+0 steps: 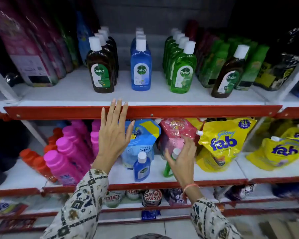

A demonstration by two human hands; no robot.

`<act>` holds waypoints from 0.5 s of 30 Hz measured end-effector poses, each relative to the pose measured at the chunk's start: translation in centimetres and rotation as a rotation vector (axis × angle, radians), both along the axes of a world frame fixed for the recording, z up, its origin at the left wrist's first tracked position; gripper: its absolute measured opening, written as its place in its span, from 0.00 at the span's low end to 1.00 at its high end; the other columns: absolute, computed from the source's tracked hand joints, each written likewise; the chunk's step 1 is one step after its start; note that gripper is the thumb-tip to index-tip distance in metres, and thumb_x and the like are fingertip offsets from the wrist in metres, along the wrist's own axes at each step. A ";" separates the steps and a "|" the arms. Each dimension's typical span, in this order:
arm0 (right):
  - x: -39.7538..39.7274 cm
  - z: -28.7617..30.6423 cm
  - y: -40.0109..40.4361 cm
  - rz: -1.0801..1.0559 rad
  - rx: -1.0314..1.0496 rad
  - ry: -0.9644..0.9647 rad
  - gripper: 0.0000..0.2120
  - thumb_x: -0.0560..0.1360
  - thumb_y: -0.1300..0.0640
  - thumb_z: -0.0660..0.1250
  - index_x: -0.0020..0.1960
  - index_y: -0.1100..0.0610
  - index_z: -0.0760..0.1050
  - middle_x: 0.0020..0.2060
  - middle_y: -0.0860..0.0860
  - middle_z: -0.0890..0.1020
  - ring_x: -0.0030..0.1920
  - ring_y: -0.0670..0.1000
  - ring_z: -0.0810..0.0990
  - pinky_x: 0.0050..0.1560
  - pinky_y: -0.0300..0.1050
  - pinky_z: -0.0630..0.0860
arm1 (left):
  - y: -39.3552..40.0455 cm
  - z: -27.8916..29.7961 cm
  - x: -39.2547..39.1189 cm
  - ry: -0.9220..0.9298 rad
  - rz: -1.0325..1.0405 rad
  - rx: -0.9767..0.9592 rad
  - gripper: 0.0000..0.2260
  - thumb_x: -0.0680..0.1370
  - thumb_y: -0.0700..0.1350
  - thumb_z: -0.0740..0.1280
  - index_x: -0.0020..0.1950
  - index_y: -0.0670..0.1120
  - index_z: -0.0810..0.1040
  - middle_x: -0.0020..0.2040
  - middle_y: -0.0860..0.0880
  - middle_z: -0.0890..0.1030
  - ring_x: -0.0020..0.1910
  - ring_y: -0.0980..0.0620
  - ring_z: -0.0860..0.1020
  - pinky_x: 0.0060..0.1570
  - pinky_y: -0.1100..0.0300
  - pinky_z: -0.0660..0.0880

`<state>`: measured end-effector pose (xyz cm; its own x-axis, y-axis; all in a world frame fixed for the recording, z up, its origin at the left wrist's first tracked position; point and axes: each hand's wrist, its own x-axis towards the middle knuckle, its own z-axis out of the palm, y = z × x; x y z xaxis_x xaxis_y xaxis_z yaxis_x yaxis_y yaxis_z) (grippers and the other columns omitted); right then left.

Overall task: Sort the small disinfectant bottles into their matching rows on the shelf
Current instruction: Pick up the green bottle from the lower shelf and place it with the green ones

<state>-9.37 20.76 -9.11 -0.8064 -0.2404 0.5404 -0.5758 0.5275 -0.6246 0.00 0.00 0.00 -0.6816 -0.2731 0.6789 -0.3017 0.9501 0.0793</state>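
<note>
Right hand (pixel 180 163) down at 5 o'clock on the middle shelf (pixel 214 171), fingers spread and curled round the small green bottle (pixel 168 168) but w/ thumb and fingers apart, looks like closing in, can't tell if it's gripped; blur on that hand. Green bottle's long axis runs near vertical, white cap up, tipped a touch toward 1 o'clock, body mostly hidden behind the palm. Just beside it at 9 o'clock stands the small blue bottle (pixel 141 167), upright, cap pointing 12, label facing out, touching neither hand, sitting between the two wrists. Left hand (pixel 113 135) is flat and wide open, holding nothing, fingertips (pixel 113 102) up at the red front edge (pixel 197 111) of the top shelf, 12 o'clock from the blue bottle. Top shelf rows, all upright, caps up: brown row (pixel 101 71) at 11 o'clock, blue row (pixel 141 68) dead 12, green row (pixel 183 73) at 1 o'clock. One stray brown bottle (pixel 229 75) leans at 2 o'clock, well apart from its row, next to green pouches (pixel 212 66)
</note>
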 end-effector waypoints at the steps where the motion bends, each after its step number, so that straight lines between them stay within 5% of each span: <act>1: 0.1 -1.0 0.0 -0.007 0.008 -0.087 0.35 0.71 0.52 0.74 0.70 0.61 0.61 0.65 0.62 0.69 0.65 0.59 0.67 0.68 0.52 0.67 | 0.0 0.1 -0.1 0.013 0.007 -0.003 0.25 0.83 0.53 0.52 0.77 0.42 0.60 0.76 0.41 0.64 0.77 0.43 0.58 0.76 0.41 0.54; 10: 0.8 -6.4 -1.1 -0.179 -0.191 -0.649 0.45 0.64 0.59 0.80 0.72 0.63 0.59 0.65 0.61 0.68 0.65 0.64 0.72 0.67 0.59 0.71 | -0.6 0.1 -0.5 0.117 -0.024 -0.031 0.21 0.82 0.49 0.58 0.72 0.40 0.68 0.67 0.39 0.74 0.70 0.40 0.68 0.74 0.42 0.59; 15: 0.1 -7.5 0.0 -0.102 -0.187 -0.757 0.40 0.64 0.63 0.80 0.71 0.61 0.64 0.62 0.59 0.78 0.60 0.58 0.78 0.61 0.45 0.73 | -0.7 0.3 -0.3 0.101 -0.029 -0.051 0.21 0.82 0.48 0.59 0.72 0.40 0.67 0.66 0.39 0.74 0.69 0.40 0.69 0.74 0.42 0.60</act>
<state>-9.29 20.78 -16.62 -0.9844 -0.1047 -0.1411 0.0879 0.4022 -0.9113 -0.31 -0.72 0.27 -0.6158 -0.2182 0.7571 -0.2673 0.9618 0.0598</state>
